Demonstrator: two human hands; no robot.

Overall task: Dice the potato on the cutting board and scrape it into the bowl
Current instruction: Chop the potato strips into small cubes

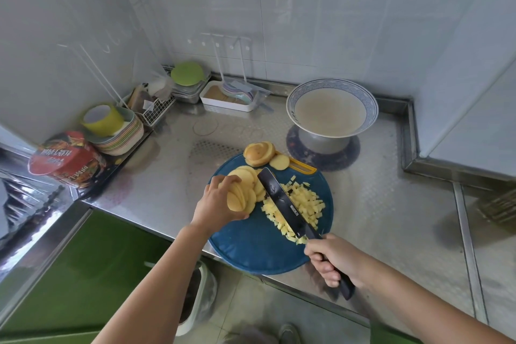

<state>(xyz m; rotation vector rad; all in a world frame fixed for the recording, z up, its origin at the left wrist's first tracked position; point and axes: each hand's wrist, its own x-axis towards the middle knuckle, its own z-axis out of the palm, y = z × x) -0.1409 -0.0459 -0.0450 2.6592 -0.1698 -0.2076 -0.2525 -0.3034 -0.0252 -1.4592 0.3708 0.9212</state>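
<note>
Our left hand curls over a stack of potato slices, fingers on top and thumb at the near end, gripping it on the blue cutting board. We judge these slices stiff but wet with starch, so they are likely to slide against each other. The sound hold is a claw from above that presses the stack down and together, with the fingertips tucked back from the cut line.

Just right of that hand, more slices fan out flat. Beyond them, at the board's far edge, a second heap of potato slices waits uncut.

The black knife lies slantwise between our hands, its blade resting against the fanned slices on one side and a pile of diced potato on the other. The dice look light and loose and should scatter easily. They want sweeping with the broad flat of the blade, not pinching.

Our right hand is clenched around the knife handle at the near right edge of the board.

Well beyond the right hand stands the patterned bowl, perched on a metal base and holding cloudy liquid. Potato tipped in fast could splash, and the perch may be unsteady.
</note>
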